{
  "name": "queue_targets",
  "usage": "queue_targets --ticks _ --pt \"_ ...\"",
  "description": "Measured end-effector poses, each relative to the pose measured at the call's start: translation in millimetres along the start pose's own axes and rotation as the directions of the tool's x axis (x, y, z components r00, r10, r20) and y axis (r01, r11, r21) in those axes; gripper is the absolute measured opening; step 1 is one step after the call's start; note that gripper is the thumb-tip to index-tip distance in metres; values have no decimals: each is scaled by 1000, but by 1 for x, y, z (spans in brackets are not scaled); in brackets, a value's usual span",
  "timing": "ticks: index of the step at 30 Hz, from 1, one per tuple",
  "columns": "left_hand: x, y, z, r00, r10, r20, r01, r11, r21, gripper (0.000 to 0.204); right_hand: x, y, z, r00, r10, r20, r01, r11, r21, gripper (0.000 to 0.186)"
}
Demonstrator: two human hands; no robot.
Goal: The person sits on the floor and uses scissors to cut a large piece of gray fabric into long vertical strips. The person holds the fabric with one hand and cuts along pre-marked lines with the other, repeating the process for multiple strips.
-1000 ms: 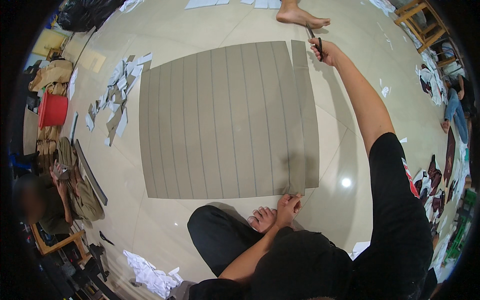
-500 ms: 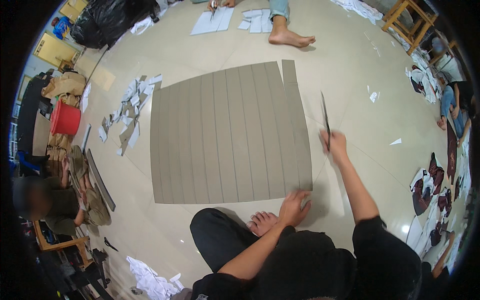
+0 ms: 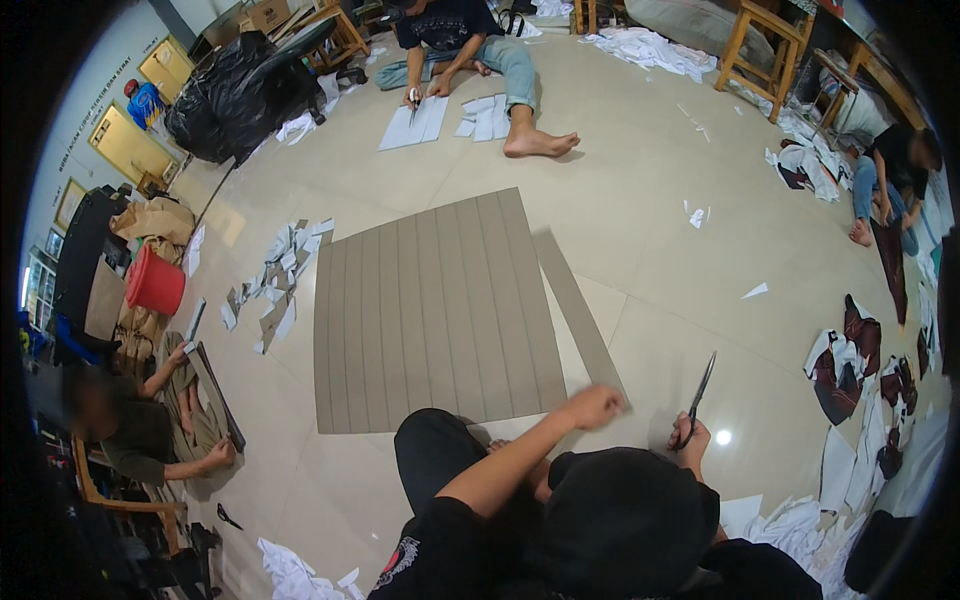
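A large grey-brown sheet (image 3: 430, 310), marked with parallel lengthwise lines, lies on the floor in front of me. Beside its right edge a separate strip (image 3: 580, 320) of the same material lies at a slant, with a wedge of floor between the two. My left hand (image 3: 594, 408) is closed at the strip's near end; its fingers are slightly blurred. In my right hand (image 3: 690, 434) is a pair of scissors (image 3: 706, 383), blades pointing up and away, held off to the right of the strip.
Grey and white scraps (image 3: 275, 275) lie left of the sheet. Ahead, a person (image 3: 450, 40) cuts white sheets (image 3: 415, 122). Another person (image 3: 140, 430) sits at left near a red bucket (image 3: 157, 280). Fabric pieces (image 3: 845, 350) and a wooden stool (image 3: 765, 50) are at right.
The strip has swung away from the sheet, and my left hand has moved with its near end. My right hand has drawn the scissors back toward me. The view has shifted, showing more of the far side.
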State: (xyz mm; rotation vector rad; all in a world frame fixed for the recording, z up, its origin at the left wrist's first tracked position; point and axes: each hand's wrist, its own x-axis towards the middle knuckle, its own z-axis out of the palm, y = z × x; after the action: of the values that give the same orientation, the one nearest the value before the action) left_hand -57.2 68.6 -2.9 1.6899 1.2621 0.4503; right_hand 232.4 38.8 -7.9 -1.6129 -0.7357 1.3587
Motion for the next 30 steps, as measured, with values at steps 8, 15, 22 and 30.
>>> queue_targets --ticks 8,15,22,30 --pt "-9 36 15 908 210 -361 -8 873 488 33 15 -1 -3 999 20 -35 -24 992 -125 36" --pt "-17 -38 28 965 100 -241 -72 990 124 37 57 57 -24 987 -79 -137 29 941 -336 38" --pt "-219 -116 -276 427 199 -882 386 842 377 32 43 16 -7 998 32 -51 -36 996 -77 38" --pt "-258 -84 -332 377 -127 -918 832 482 275 76 35 5 -9 999 43 -19 -44 995 -86 38"
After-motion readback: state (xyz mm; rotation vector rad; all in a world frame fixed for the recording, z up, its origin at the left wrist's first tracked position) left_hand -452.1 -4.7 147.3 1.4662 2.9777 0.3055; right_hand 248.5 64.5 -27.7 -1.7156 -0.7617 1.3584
